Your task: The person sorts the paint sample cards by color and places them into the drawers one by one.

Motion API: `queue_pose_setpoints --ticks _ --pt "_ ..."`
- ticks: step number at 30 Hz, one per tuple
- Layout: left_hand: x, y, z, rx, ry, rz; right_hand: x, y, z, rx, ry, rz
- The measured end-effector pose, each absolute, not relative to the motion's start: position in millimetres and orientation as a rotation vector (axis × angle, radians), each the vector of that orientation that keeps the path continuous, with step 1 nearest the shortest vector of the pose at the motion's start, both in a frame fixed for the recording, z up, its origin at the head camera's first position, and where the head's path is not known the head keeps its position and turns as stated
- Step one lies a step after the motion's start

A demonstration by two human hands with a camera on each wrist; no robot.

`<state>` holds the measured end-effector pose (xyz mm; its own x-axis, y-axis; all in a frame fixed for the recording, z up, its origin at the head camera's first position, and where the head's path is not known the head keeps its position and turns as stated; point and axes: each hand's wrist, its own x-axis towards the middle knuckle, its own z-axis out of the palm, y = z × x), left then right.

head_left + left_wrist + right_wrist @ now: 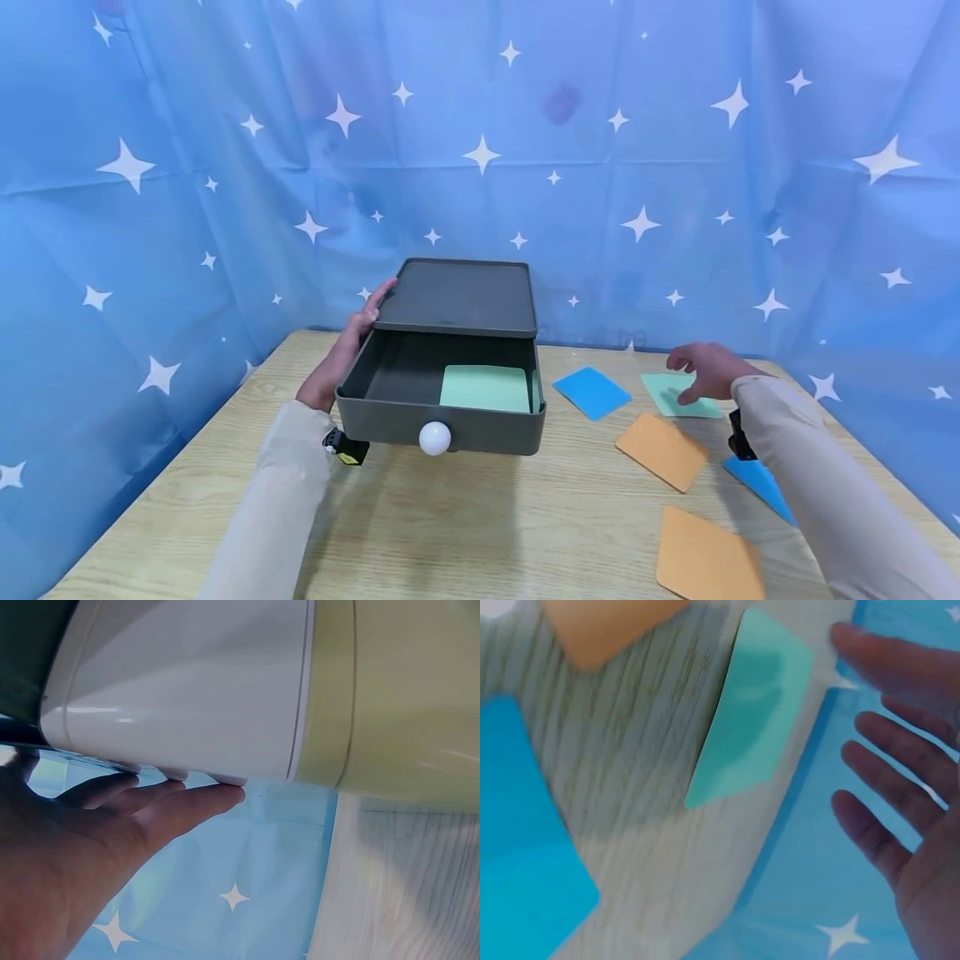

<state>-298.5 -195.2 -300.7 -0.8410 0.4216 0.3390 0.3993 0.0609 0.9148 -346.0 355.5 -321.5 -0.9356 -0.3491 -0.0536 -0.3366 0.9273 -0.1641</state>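
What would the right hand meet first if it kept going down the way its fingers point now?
Most likely the green card on the table; the right hand hovers just above it, fingers spread, though exact height is unclear.

The head camera looked forward and down from above the pale wooden table (pixel 480 517), taking in the whole scene. The left wrist camera sat close under the dark grey plastic drawer box (pixel 187 682), facing outward. The right wrist camera looked down closely; it shared the mint-green square card (pixel 754 705) (pixel 678 393) with the head view.
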Motion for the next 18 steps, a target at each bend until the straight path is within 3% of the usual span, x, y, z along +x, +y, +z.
queue_pose_setpoints --ticks 18 --pt "-300.5 -197.2 -301.7 0.857 2.304 1.927 -371.4 356.2 -339.5 -0.346 2.809 -0.04"
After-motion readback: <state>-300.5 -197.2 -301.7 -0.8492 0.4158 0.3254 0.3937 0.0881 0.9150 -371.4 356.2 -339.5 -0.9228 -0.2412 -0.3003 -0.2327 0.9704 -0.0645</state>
